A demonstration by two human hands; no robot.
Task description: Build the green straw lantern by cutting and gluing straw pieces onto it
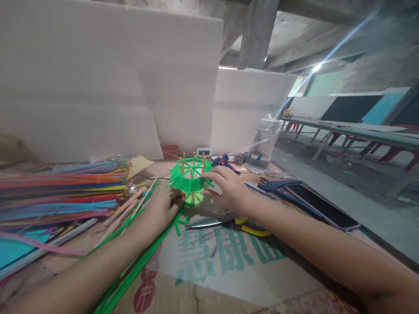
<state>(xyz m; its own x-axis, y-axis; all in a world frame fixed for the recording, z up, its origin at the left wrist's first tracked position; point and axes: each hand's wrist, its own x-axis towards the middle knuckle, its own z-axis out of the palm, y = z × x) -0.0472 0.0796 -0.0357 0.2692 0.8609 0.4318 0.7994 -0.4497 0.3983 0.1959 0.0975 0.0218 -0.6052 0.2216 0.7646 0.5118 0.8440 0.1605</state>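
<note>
A small green model built of pipe cleaners and wooden sticks stands in front of me, shaped like a tiered pavilion with a fringed roof. Stick ends rise above its spoked green top. My left hand is at its lower left side, fingers curled in against the base and partly hidden. On the right, my right hand grips the edge of the fringed roof, with fingertips above and the thumb lower down. Loose green pipe cleaners run beneath my left wrist. Scissors with yellow handles lie just in front of the model.
Bundles of coloured pipe cleaners fill the left side. To the right are blue-handled pliers, a phone and a clear water bottle. A blue glue gun and a small digital clock stand behind the model, before white boards.
</note>
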